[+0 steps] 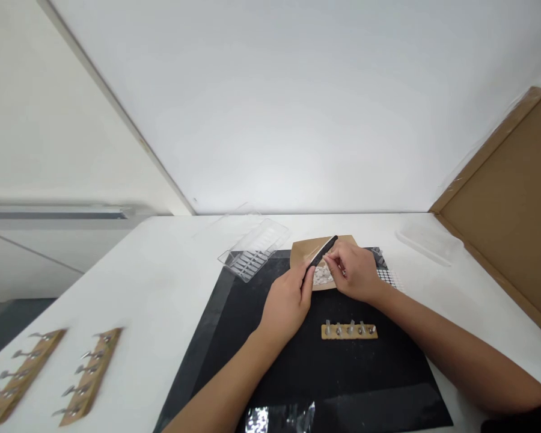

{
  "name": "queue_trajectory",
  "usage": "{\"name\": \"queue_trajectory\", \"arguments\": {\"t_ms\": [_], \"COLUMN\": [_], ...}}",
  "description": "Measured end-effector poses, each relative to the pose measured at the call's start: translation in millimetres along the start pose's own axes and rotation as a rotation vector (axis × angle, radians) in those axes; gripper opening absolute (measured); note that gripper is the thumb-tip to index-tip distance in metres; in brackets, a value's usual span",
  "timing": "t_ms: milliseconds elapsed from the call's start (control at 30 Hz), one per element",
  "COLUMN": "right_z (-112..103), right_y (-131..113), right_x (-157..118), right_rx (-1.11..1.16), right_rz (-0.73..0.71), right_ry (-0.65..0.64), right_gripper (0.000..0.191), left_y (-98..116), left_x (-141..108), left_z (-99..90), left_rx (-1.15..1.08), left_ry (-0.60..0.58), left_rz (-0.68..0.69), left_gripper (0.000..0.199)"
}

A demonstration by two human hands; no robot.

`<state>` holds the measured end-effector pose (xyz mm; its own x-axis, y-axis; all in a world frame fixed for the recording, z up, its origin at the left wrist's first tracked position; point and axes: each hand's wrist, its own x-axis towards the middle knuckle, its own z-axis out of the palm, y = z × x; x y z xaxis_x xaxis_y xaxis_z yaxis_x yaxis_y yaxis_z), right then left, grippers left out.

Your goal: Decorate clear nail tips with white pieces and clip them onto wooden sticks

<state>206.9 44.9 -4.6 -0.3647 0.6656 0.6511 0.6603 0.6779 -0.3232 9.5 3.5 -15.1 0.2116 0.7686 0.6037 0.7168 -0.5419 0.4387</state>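
My left hand (293, 294) grips a slim black stick-like object (325, 250) with a pale edge, tilted up to the right. Close against it, my right hand (351, 270) has thumb and fingers pinched together; whatever sits between the fingertips is too small to make out. Beneath both hands lies a brown paper tray (303, 251) holding small whitish pieces (323, 275). Nearer to me, a short wooden strip (349, 332) bears several upright clear pieces on small metal mounts. A sheet of white dots (390, 278) shows partly behind my right wrist.
A black mat (342, 379) covers the white table (162, 288). Clear plastic trays (255, 249) overlap its far left corner. Two wooden strips with metal clips (92, 376) lie at the left. A translucent lid (428, 243) and cardboard panel (509, 198) stand right.
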Motion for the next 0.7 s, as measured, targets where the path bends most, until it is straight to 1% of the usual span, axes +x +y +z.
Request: {"name": "queue_trajectory", "arguments": {"t_ms": [167,333,500,633,700], "right_z": [0.4,-2.2,-2.8,-4.0,-5.4], "right_y": [-1.8,-8.4,-5.3,-5.4,-6.4], "right_x": [3.8,6.7,8.4,8.8,9.6], "right_rx": [-0.040,0.045,0.002,0.066,0.047], "right_rz": [0.118,0.041,0.133,0.071,0.080], "right_ry": [0.055,-0.062,-0.038,-0.133,-0.112], "right_gripper": [0.023,0.023,0.023,0.023,0.023], "left_y": [5.3,8.3,6.6,6.1,6.2], "left_x": [2.4,1.4,0.8,0.6,0.6], "left_z": [-2.7,-3.1,0.0,0.4,-0.2], "left_rx": [-0.034,-0.040,-0.007,-0.008,-0.010], "left_ry": [-0.021,-0.003,0.012,-0.006,0.008], "left_rz": [-0.024,-0.037,-0.018,-0.019,-0.009], "left_gripper": [0.025,0.024,0.023,0.022,0.023]}}
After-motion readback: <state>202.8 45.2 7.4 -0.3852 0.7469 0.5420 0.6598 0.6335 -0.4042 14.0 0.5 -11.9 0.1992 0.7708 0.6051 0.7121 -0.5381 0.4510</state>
